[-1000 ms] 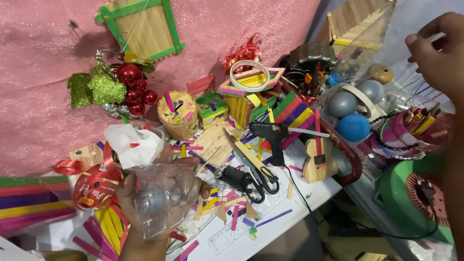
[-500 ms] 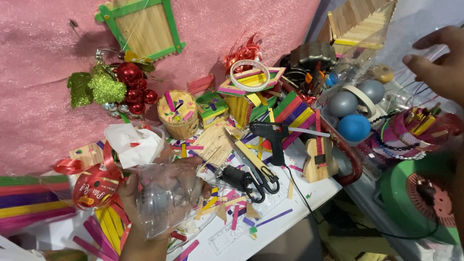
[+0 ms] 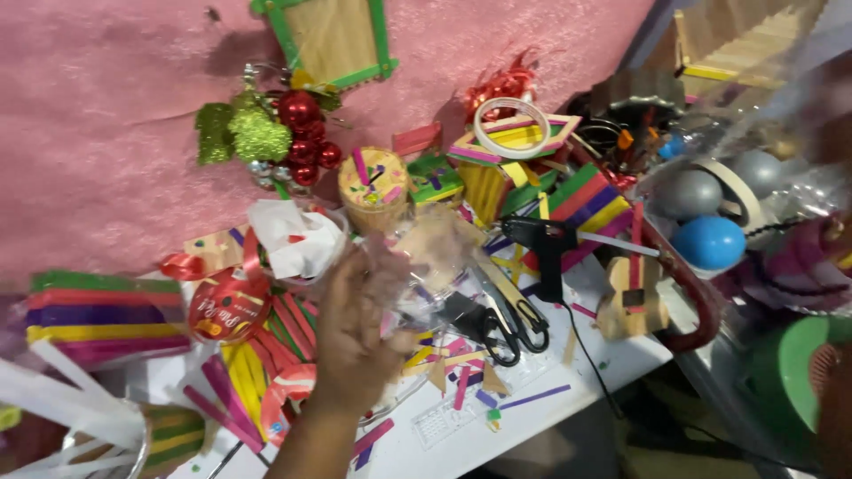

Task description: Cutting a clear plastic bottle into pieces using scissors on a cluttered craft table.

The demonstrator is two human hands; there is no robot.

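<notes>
My left hand (image 3: 355,337) is raised over the middle of the cluttered white table (image 3: 532,421), shut on a crumpled clear plastic container (image 3: 422,266). It is seen from the back, so the fingers are partly hidden. Just right of it lie black scissors (image 3: 506,324) and a black glue gun (image 3: 546,244). Loose coloured craft sticks (image 3: 257,372) lie under the hand. My right hand is only a dark blur (image 3: 830,98) at the upper right edge, and its grip cannot be made out.
A pink cloth (image 3: 106,133) hangs behind the table. On it are a green stick frame (image 3: 333,35) and red baubles (image 3: 302,133). A tape ring (image 3: 510,127), blue ball (image 3: 710,241), grey ball (image 3: 688,193), small wooden guitar (image 3: 632,297) and stacked coloured sticks (image 3: 98,315) crowd the table. A green fan (image 3: 799,381) stands at the right.
My left hand has lifted the clear container up and to the right, towards the scissors. My right hand has slid from the upper right to the frame's edge.
</notes>
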